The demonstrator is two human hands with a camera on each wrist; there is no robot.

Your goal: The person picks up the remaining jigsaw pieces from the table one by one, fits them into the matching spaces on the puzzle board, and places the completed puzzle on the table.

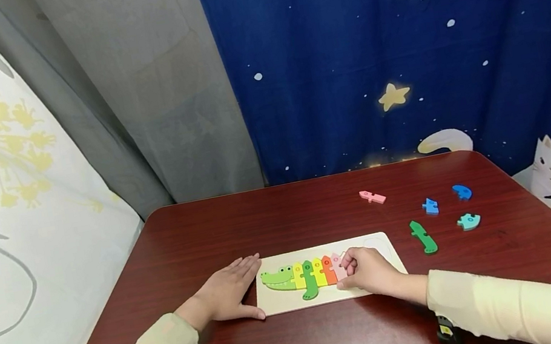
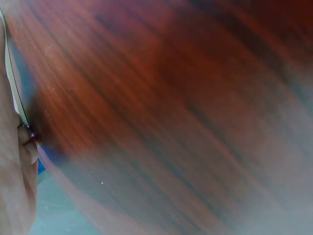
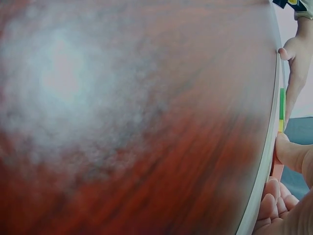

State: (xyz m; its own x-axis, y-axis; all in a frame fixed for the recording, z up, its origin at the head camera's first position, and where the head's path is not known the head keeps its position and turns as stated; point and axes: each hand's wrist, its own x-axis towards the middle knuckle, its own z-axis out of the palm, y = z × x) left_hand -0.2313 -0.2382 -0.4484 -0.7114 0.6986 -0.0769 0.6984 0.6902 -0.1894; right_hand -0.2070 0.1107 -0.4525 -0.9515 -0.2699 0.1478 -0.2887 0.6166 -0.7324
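A pale wooden puzzle board (image 1: 288,305) lies on the table with a crocodile shape on it: a green head (image 1: 278,280), then yellow, green, yellow and orange pieces side by side. My right hand (image 1: 373,271) pinches a light pink puzzle piece (image 1: 337,267) next to the orange piece (image 1: 328,271), thumb at its lower end and fingers near its top. Part of that piece is hidden by the fingers. Across the board's left edge, my left hand (image 1: 232,290) rests with fingers straight and thumb spread. In the right wrist view the thumb (image 3: 293,154) shows above the board's edge.
Right of the board lie a green leg-shaped piece (image 1: 423,237), a teal piece (image 1: 469,221), a blue piece (image 1: 430,207) and a curved blue piece (image 1: 461,192). Farther back is another pink piece (image 1: 372,197). Curtains hang behind the dark red wooden table (image 1: 241,227).
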